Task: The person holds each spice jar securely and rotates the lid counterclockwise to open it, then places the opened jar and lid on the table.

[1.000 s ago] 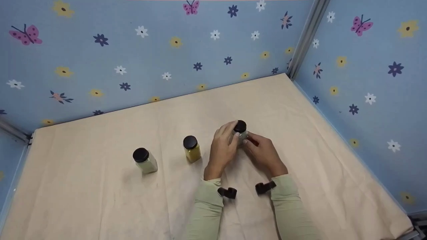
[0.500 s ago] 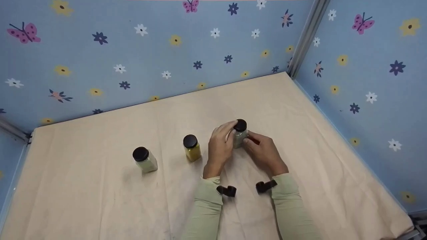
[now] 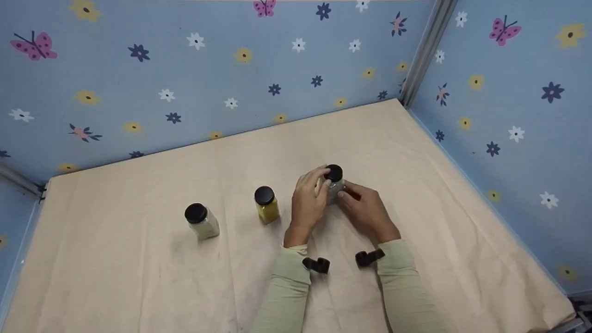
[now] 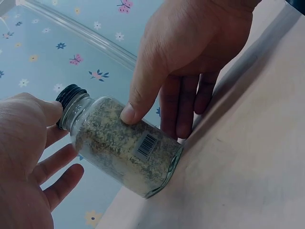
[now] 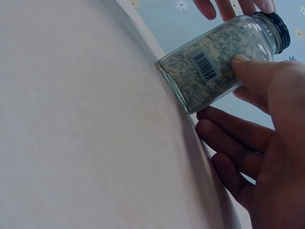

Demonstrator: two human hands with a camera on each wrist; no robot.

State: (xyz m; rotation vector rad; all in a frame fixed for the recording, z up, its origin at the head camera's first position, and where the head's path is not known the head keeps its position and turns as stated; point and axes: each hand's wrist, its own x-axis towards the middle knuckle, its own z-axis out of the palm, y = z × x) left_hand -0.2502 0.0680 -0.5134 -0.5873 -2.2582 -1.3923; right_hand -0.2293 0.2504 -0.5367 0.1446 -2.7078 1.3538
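A clear glass spice jar (image 3: pixel 334 188) with a black screw cap (image 3: pixel 334 172) stands on the cloth. Grey-green dried flakes fill it, and a barcode label (image 5: pixel 205 65) shows on its side. My left hand (image 3: pixel 307 206) holds the cap between thumb and fingers, its other fingers spread behind the jar in the left wrist view. My right hand (image 3: pixel 367 212) pinches the jar's body, thumb on the near face; its remaining fingers lie loosely below. To the left stands a jar of yellow powder (image 3: pixel 267 210), and farther left a jar of pale green powder (image 3: pixel 205 226). Both have black caps.
A beige cloth (image 3: pixel 115 240) with folds covers the table. Blue panels (image 3: pixel 194 69) with flowers and butterflies close off the back and sides, joined by a metal post (image 3: pixel 425 53) at the back right corner.
Half a second ago my left thumb had drawn slightly left, away from the jar; now it is back at the cap. The right hand keeps its hold, and the other jars stay put.
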